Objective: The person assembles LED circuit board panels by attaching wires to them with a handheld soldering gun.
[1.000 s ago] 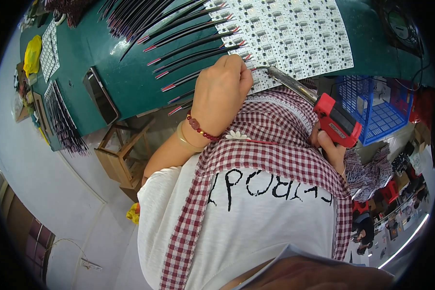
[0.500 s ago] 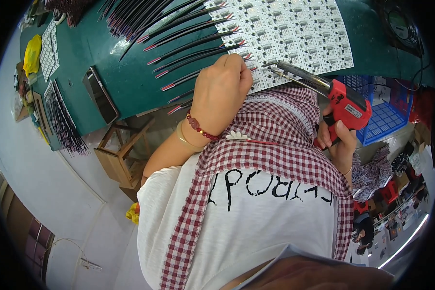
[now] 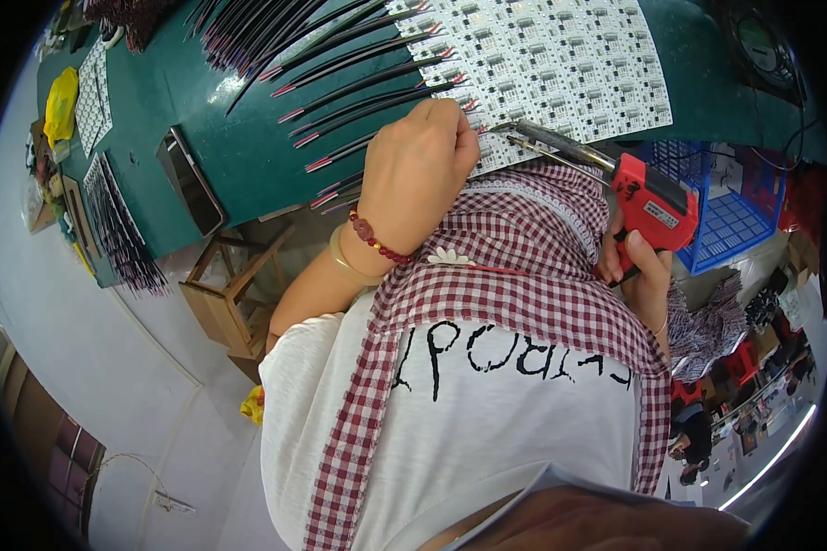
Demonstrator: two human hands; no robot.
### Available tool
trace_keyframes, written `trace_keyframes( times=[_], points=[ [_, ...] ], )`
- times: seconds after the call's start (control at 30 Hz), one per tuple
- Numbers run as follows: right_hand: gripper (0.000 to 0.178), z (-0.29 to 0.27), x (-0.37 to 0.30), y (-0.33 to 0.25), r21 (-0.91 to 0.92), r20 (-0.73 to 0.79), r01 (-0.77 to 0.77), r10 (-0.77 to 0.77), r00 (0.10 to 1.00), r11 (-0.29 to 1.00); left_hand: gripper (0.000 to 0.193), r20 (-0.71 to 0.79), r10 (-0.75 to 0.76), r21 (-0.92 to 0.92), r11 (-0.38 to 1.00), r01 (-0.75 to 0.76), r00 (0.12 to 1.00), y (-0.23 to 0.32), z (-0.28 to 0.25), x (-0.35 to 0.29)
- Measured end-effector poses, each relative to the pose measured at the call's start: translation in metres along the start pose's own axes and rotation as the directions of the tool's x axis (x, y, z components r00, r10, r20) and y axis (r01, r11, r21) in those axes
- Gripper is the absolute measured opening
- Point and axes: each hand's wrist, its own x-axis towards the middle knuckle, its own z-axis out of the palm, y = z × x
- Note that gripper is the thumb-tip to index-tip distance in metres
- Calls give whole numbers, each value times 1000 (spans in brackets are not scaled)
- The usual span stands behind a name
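My left hand (image 3: 420, 151) is closed in a pinch at the lower left edge of a white circuit board sheet (image 3: 560, 64), on a thin black-sleeved wire mostly hidden beneath it. My right hand (image 3: 641, 271) grips the handle of a red soldering gun (image 3: 654, 207) from below. The gun's metal tip points left and lies close beside my left fingertips, over the board. Whether it touches the wire end or the pad is too small to tell. Several black wires (image 3: 358, 90) with red and white ends stick out leftward from the board's left edge.
A bundle of black wires (image 3: 257, 37) lies on the green table (image 3: 276, 174). Farther left are a phone (image 3: 191, 181), a wired strip (image 3: 119, 220) and a yellow bag (image 3: 62, 106). A blue crate (image 3: 730, 234) stands below the table at right, a wooden stool (image 3: 234, 298) at left.
The soldering gun has moved left and slightly down, bringing its tip right up to my left fingertips. My left hand has shifted slightly left, still pinched.
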Motion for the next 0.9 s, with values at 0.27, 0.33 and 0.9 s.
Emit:
trace_keyframes(
  times=[0.27,0.33,0.9],
  points=[
    [34,0,-9,2,-75,-36,27,-30,999,997,8,34,18,10,1000,-19,999,-2,-2,2],
    [37,1,-9,0,-63,9,83,-83,997,995,8,34,42,32,999,-44,999,-2,-2,3],
    [34,-6,-17,9,-262,-25,32,-40,999,965,13,98,50,50,997,-55,994,-2,-5,6]
  ],
)
